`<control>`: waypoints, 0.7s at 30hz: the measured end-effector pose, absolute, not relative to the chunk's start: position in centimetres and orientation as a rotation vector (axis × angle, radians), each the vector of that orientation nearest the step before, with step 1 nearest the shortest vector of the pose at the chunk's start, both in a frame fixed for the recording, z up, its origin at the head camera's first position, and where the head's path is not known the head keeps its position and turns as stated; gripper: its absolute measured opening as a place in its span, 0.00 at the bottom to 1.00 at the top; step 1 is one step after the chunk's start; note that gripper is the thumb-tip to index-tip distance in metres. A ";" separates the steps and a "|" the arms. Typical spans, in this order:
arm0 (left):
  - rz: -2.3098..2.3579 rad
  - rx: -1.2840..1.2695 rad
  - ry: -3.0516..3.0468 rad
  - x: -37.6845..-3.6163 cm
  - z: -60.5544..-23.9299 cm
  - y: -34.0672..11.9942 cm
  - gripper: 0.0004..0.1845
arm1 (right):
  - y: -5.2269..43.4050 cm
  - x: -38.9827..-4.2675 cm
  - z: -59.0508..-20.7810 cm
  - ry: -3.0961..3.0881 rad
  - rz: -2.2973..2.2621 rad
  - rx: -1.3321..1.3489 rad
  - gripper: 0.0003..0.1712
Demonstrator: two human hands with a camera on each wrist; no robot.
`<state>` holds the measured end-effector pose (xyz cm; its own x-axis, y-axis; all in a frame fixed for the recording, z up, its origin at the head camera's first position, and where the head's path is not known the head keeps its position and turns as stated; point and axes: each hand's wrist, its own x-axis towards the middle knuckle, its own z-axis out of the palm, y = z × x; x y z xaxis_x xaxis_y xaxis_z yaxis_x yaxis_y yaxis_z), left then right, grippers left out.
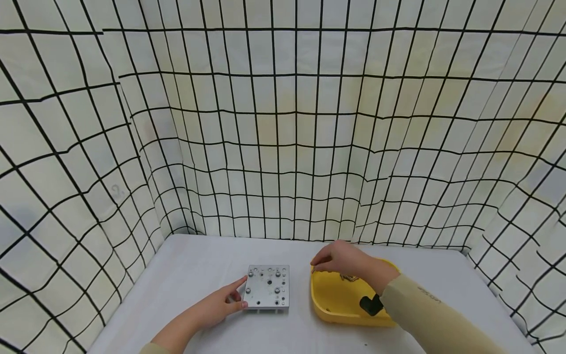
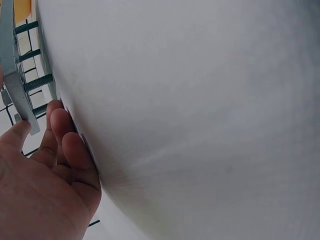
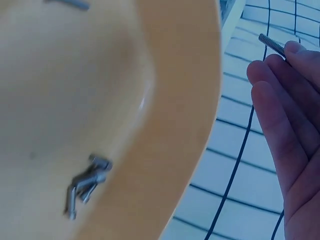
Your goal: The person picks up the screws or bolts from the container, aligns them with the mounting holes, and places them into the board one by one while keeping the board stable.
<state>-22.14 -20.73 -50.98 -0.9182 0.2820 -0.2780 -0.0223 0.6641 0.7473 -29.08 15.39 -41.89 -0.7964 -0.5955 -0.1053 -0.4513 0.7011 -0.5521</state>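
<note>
White cloth walls ruled with a black grid point(image 1: 283, 123) are enclosing three sides of one pale grey tabletop point(image 1: 199, 265), as I am reading it from the head view.

I am counting one square silver metal plate point(image 1: 268, 286) drilled with holes, lying flat near the middle of the table. Several small screws are standing in it; they are too small for a firm count. From the left wrist view I am seeing threaded shanks showing under the plate point(image 2: 15, 75).

One left hand point(image 1: 218, 307) is resting at the plate's left edge, thumb on the near corner and forefinger along the side. Its fingers point(image 2: 65, 135) are lying fairly straight against the table, holding nothing.

One yellow plastic tray point(image 1: 336, 300) with rounded corners is sitting just to the right of the plate, apart from it. One black object point(image 1: 370, 305) is lying in it beside the sleeve; I cannot tell what it is. The right wrist view is showing a small cluster of loose metal screws point(image 3: 85, 182) on the tray floor point(image 3: 75, 100), blurred beyond counting.

One right hand point(image 1: 342, 260) is hovering over the tray's far left rim. Its fingertips point(image 3: 295, 55) are pinching one threaded steel screw point(image 3: 272, 44), the shank projecting past them.
</note>
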 end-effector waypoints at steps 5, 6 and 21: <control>1.143 0.208 2.510 -22.0 -51.1 -20.9 0.44 | 12.6 -28.6 -42.1 2.594 -0.778 -0.866 0.07; 1.146 0.213 2.508 -22.0 -51.1 -20.9 0.44 | 12.1 -28.5 -42.2 2.588 -0.780 -0.872 0.07; 1.135 0.215 2.531 -21.8 -50.8 -20.6 0.44 | 6.7 -27.6 -43.4 2.576 -0.713 -0.930 0.07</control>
